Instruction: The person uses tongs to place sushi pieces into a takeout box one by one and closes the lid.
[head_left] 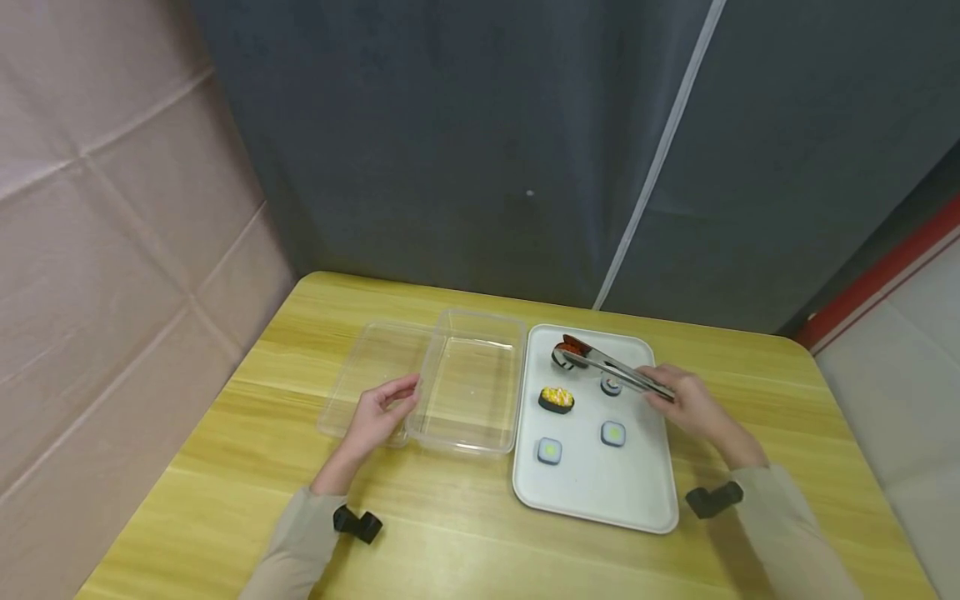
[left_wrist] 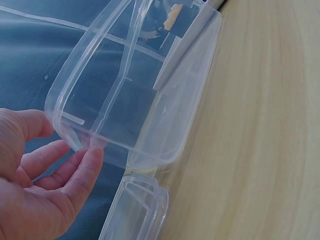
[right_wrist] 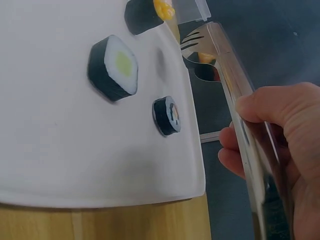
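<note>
My right hand (head_left: pixel 663 387) grips metal tongs (head_left: pixel 611 367) over the white tray (head_left: pixel 592 496). The tong tips close around a red-topped sushi piece (head_left: pixel 566 350) at the tray's far left corner. Also on the tray are a corn-topped piece (head_left: pixel 556 399), a small roll (head_left: pixel 611 384) and two larger rolls (head_left: pixel 549 450) (head_left: pixel 612 433). In the right wrist view my right hand (right_wrist: pixel 240 130) wraps the tongs (right_wrist: pixel 235 85) above the small roll (right_wrist: pixel 166 115) and a larger roll (right_wrist: pixel 114 67). My left hand (head_left: pixel 397 396) touches the near left corner of the clear container (head_left: pixel 465 379) with relaxed fingers (left_wrist: pixel 85 160).
A clear lid (head_left: pixel 360 375) lies flat just left of the container. The wooden table (head_left: pixel 450 525) ends at a dark curtain behind and a beige wall on the left. Black wrist-mounted cameras (head_left: pixel 358 523) show at both sleeves.
</note>
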